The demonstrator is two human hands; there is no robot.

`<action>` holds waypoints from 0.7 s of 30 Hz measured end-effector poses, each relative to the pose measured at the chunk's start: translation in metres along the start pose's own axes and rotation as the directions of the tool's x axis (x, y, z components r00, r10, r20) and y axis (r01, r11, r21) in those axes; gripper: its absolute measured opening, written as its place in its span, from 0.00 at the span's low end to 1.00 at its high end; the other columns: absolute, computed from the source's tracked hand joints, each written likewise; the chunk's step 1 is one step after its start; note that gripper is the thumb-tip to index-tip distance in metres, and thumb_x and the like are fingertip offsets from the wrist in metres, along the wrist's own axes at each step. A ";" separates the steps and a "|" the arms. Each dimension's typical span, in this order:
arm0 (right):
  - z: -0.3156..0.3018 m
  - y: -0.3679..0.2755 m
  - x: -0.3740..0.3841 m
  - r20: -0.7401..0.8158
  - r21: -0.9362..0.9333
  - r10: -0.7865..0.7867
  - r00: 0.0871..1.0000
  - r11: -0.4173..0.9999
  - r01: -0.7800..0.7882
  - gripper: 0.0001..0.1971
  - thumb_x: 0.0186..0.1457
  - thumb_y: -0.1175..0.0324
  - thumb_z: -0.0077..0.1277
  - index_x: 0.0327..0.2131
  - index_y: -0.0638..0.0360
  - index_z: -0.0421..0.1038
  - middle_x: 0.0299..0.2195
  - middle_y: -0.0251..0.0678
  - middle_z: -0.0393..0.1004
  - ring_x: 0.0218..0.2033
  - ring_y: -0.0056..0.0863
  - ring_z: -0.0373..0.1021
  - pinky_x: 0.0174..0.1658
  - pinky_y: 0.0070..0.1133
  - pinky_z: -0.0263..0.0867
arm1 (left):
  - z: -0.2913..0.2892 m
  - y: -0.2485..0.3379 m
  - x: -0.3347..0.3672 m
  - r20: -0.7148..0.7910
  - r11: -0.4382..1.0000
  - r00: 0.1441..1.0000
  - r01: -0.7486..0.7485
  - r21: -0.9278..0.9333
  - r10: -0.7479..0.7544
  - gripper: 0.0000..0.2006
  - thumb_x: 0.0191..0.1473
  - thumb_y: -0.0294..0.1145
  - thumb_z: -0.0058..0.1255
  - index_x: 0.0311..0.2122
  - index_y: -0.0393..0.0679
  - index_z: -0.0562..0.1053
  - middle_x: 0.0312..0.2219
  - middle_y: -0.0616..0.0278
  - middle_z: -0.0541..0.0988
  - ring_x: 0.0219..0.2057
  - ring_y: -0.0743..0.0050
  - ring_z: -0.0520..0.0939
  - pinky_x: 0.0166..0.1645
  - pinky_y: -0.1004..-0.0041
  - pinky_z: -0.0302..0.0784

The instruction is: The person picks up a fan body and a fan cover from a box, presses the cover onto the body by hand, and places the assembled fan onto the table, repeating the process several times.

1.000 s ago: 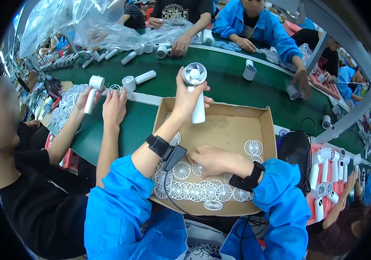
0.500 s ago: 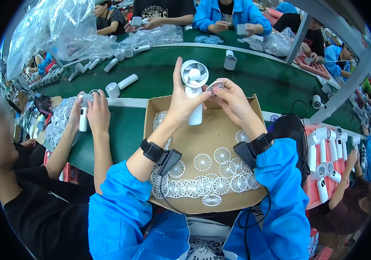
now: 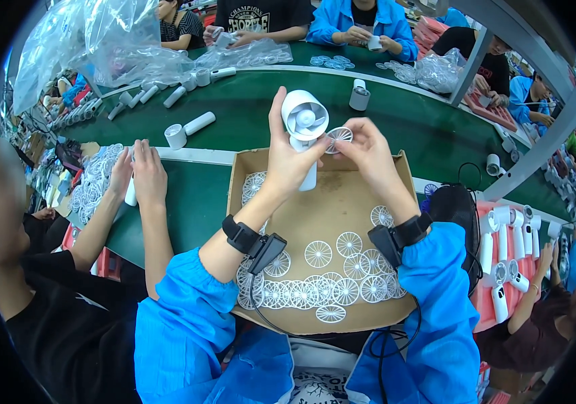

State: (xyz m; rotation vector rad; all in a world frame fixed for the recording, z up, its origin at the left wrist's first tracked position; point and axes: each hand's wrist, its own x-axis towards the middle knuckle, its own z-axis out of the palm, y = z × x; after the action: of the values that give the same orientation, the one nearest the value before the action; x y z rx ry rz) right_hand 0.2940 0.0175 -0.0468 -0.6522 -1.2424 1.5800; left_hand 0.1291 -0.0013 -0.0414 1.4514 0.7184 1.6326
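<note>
My left hand (image 3: 286, 158) is wrapped round the handle of a white handheld fan (image 3: 305, 118), held upright above the box with its open round head and blades toward me. Just right of the fan's head, my right hand (image 3: 367, 149) pinches a round white spoked grille (image 3: 340, 137) between thumb and fingertips. The grille is tilted and sits close beside the fan; my left thumb reaches toward its edge, and whether they touch is hard to tell. Below both hands, many loose spoked grilles (image 3: 318, 254) lie in a shallow cardboard box (image 3: 288, 222), most overlapping along its near side.
A green conveyor belt (image 3: 261, 108) beyond the box carries scattered white fan bodies (image 3: 199, 124). Left, a co-worker's hands (image 3: 148, 178) hold a white part near a pile of rings (image 3: 96, 185). Right, a pink tray (image 3: 486, 296) holds several fans. A metal post (image 3: 537, 145) slants nearby.
The fan's head has turned slightly, and the grille has shifted a little in my right fingers. At left, the co-worker's hands have closed together over the fan.
</note>
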 end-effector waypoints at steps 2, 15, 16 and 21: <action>0.010 0.001 -0.006 -0.026 -0.580 -0.436 0.899 0.740 0.342 0.16 0.49 0.76 0.54 0.43 0.59 0.66 0.42 0.39 0.69 0.41 0.28 0.71 0.44 0.25 0.70 | -0.001 -0.001 0.001 -0.035 0.997 0.997 0.072 -0.039 -0.074 0.47 0.46 0.18 0.55 0.63 0.56 0.37 0.41 0.57 0.69 0.31 0.73 0.78 0.24 0.77 0.77; 0.015 -0.006 -0.011 0.117 -0.899 -0.662 0.740 0.246 0.362 0.19 0.41 0.74 0.60 0.41 0.59 0.72 0.45 0.41 0.68 0.45 0.37 0.68 0.46 0.27 0.67 | 0.002 -0.008 0.001 -0.011 0.916 0.917 0.397 -0.059 -0.399 0.41 0.52 0.20 0.48 0.63 0.57 0.38 0.39 0.55 0.71 0.27 0.73 0.78 0.22 0.74 0.79; 0.015 -0.005 -0.012 0.116 -0.901 -0.664 0.739 0.244 0.360 0.19 0.41 0.74 0.60 0.41 0.59 0.72 0.45 0.41 0.68 0.45 0.37 0.68 0.46 0.27 0.67 | 0.003 -0.009 -0.001 -0.007 0.916 0.917 0.397 -0.060 -0.398 0.41 0.52 0.20 0.48 0.63 0.57 0.38 0.39 0.55 0.71 0.27 0.73 0.78 0.22 0.74 0.79; 0.015 0.001 -0.012 0.233 -0.901 -0.649 0.724 0.136 0.412 0.18 0.40 0.73 0.61 0.40 0.59 0.74 0.45 0.41 0.69 0.46 0.38 0.67 0.48 0.27 0.65 | 0.006 -0.015 -0.009 0.109 0.922 0.930 0.324 0.213 -0.352 0.39 0.53 0.21 0.45 0.63 0.59 0.39 0.41 0.52 0.71 0.27 0.71 0.79 0.23 0.72 0.79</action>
State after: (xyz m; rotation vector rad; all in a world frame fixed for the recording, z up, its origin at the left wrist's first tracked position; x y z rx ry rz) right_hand 0.2850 0.0002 -0.0444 -0.8689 -1.8938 -0.0025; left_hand 0.1383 -0.0022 -0.0575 1.4666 1.0030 1.2055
